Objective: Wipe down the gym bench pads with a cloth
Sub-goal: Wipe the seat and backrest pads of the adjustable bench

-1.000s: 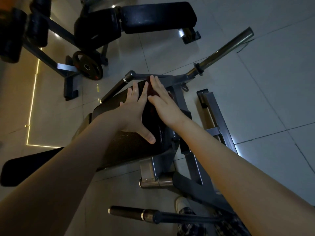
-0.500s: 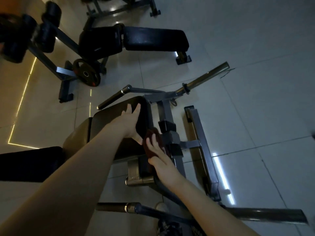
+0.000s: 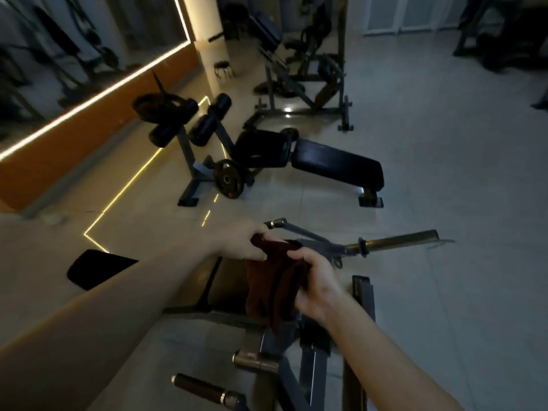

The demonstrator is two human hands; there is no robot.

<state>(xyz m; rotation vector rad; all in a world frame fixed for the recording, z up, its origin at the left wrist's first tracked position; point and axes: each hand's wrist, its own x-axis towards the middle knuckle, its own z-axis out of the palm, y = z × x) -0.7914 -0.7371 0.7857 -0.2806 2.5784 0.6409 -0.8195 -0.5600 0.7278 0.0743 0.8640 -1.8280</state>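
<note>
Far left of the cloth (image 3: pixel 271 281), a mirror (image 3: pixel 74 54) runs along the wall above a lit strip. Lower down, still left of the cloth, a dark pad (image 3: pixel 98 268) pokes out from behind the left forearm, which hides the rest of it. Below and left of the cloth a handle (image 3: pixel 201 387) slants toward the lower edge. Above and left of the cloth stands a frame with roller pads (image 3: pixel 209 120), and a weight plate (image 3: pixel 229 180) sits at its foot.

The left hand (image 3: pixel 241 243) pinches the cloth's top edge, fingers curled over it. The dark red cloth hangs bunched between both hands, in front of the near bench pad (image 3: pixel 228 280), and covers much of it. Whether it touches the pad cannot be told in the dim, blurred light. The right hand (image 3: pixel 315 287) grips the cloth's right side with curled fingers.

Above and right of the cloth lies a flat bench (image 3: pixel 336 169). Right of the cloth a metal bar (image 3: pixel 394 241) sticks out sideways.
</note>
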